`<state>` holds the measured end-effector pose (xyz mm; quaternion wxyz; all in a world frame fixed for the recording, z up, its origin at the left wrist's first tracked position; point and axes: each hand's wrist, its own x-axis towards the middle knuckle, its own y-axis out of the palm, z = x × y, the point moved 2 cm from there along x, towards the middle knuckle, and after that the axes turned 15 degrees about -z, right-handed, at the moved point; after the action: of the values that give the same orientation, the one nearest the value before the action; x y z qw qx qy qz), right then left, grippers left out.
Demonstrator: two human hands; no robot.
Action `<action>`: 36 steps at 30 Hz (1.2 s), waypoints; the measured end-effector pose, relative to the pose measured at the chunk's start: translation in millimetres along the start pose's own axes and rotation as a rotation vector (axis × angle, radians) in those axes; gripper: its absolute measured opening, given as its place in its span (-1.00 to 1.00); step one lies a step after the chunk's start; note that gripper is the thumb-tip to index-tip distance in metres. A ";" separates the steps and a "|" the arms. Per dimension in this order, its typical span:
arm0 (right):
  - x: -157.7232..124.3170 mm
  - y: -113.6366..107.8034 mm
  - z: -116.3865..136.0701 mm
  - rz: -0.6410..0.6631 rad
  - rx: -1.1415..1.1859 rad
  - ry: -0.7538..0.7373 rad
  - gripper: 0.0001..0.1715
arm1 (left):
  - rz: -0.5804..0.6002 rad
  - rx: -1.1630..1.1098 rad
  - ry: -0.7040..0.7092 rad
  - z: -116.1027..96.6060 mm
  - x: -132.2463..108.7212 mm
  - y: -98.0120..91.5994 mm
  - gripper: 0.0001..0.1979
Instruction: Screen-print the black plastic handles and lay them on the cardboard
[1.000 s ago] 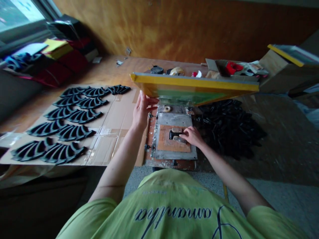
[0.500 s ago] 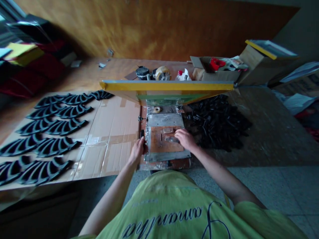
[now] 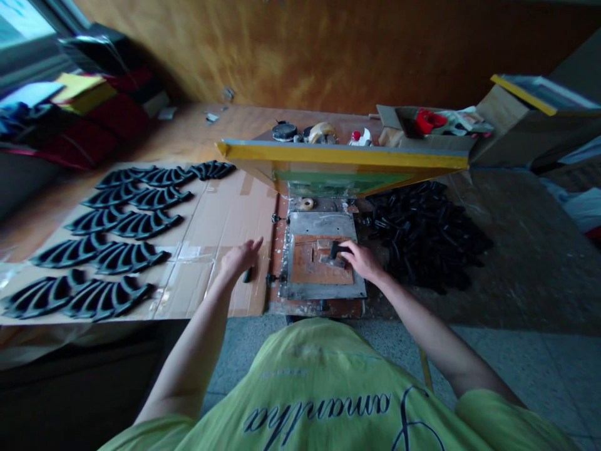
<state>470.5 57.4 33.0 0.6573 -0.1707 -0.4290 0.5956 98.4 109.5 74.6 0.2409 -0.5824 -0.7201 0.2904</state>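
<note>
My left hand (image 3: 238, 260) is over the cardboard, fingers bent around a short black piece (image 3: 248, 274); its end sticks out below the hand and the rest is hidden. My right hand (image 3: 360, 258) pinches another small black plastic piece (image 3: 336, 249) just above the brown board (image 3: 300, 269). That board carries small raised blocks and lies on a grey metal plate (image 3: 323, 220). Behind the plate, a yellow-taped screen frame (image 3: 342, 150) stands tilted up.
Rows of black pieces (image 3: 126, 257), overlapped like fans, lie on the cardboard sheet (image 3: 211, 219) at left. A heap of loose black pieces (image 3: 427, 238) is at right. A tape roll (image 3: 307, 203) sits behind the plate. An open carton (image 3: 422, 141) stands at the back right.
My left hand has moved left from the plate's edge to over the cardboard with its black piece. The right hand has brought a black piece over the board. The view has shifted left.
</note>
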 end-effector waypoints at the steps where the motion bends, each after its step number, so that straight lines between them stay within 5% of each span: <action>1: 4.3 10.5 14.5 0.039 0.031 -0.082 -0.75 | 0.007 -0.115 0.026 -20.0 10.4 -2.1 -0.48; 6: 15.8 42.6 51.4 0.082 -0.162 -0.269 -0.69 | -0.123 -0.724 0.137 -124.8 39.8 -18.3 -0.34; 9: 12.9 38.3 48.2 0.112 -0.217 -0.288 -0.67 | -0.148 -0.840 0.113 -148.6 25.5 -29.6 -0.31; 14: 23.0 -19.3 8.4 -0.036 -0.244 -0.017 -0.72 | -0.041 -0.764 -0.021 -100.0 -35.2 -26.1 -0.37; 17: 50.6 -51.4 -1.3 -0.194 -0.262 0.105 -0.62 | 0.102 -0.653 -0.178 -51.3 -66.5 3.6 -0.39; 20: 84.8 -47.9 23.8 -0.268 -0.213 -0.005 -0.50 | 0.146 -0.578 -0.243 -13.6 -79.4 40.2 -0.24; 22: 100.4 -27.4 49.3 -0.165 -0.233 -0.163 -0.42 | 0.130 -0.526 -0.248 2.4 -79.3 58.4 -0.21; 27: 84.3 14.4 76.0 0.188 -0.326 -0.247 -0.90 | 0.130 -0.454 -0.263 19.2 -72.9 72.7 -0.27; 33: 42.7 -8.4 71.5 0.375 -0.149 -0.506 -0.70 | 0.120 -0.435 -0.257 21.6 -73.0 71.6 -0.30; 36: 48.1 -12.1 73.7 0.347 -0.125 -0.478 -0.82 | 0.125 -0.437 -0.272 15.9 -74.0 69.3 -0.29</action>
<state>417.9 78.2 101.5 0.4144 -0.1368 -0.5718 0.6947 151.2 45.6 14.2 -0.0078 -0.6194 -0.7542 0.2181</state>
